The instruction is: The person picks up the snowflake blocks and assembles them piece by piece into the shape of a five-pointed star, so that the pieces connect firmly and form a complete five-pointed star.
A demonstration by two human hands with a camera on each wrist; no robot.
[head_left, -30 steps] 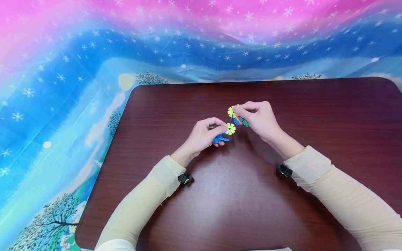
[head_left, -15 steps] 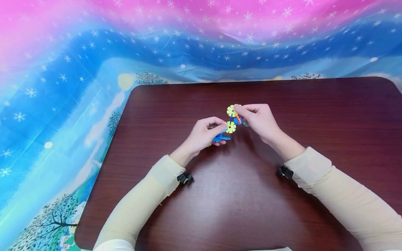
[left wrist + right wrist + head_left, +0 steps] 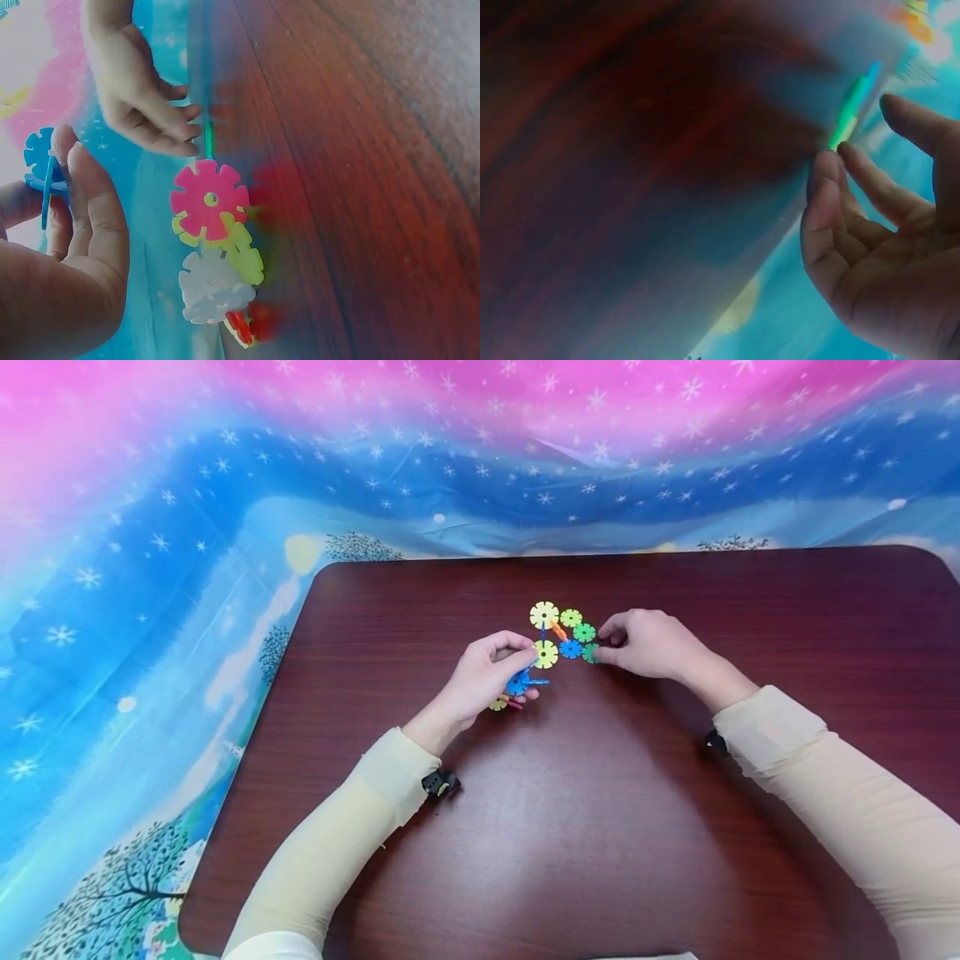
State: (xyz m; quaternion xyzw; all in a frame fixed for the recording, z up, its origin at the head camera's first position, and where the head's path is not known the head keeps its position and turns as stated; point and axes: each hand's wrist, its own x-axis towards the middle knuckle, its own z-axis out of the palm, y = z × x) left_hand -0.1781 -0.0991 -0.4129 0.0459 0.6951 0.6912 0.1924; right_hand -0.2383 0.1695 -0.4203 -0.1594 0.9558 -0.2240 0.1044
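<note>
Several notched snowflake discs are linked in a colourful chain. Thumb and fingers of the left hand pinch a blue snowflake disc in the left wrist view. Beside the left thumb in the head view is a yellow disc; a larger yellow disc tops the chain. An orange disc, a blue one and a green one run rightward. Pink and white discs show in the left wrist view. At the chain's right end, the right hand has its fingers loosely spread by a lower green disc.
The dark brown wooden table lies beneath both hands. Behind and to the left hangs a pink and blue snowflake-patterned cloth. A pale edge of something shows at the table's front.
My right hand has let go near the top yellow disc and moved right to the green end. The chain in my left hand has shifted slightly left and up, showing more discs.
</note>
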